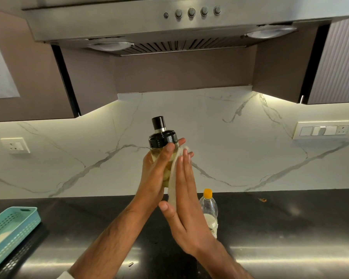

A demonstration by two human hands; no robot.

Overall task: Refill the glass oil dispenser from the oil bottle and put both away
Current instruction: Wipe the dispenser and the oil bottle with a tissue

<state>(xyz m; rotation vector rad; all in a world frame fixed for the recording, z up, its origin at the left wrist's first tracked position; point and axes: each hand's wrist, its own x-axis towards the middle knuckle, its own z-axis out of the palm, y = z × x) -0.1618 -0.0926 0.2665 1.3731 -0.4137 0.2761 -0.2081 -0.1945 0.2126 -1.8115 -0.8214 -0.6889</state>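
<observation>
The glass oil dispenser [162, 137], with a black cap and pale yellow oil inside, is held upright in the air above the black counter. My left hand [155, 174] grips its glass body from the left. My right hand [184, 190] lies flat against the dispenser's right side and presses a white cloth [172, 188] onto the glass. The clear plastic oil bottle [209, 210] with a yellow cap stands upright on the counter just right of my right hand, partly hidden behind it.
A teal perforated basket [10, 232] sits at the counter's left edge. A steel range hood [169, 27] and brown wall cabinets hang overhead. Wall sockets [323, 129] are set in the marble backsplash. A small brown speck [262, 199] lies on the counter at right.
</observation>
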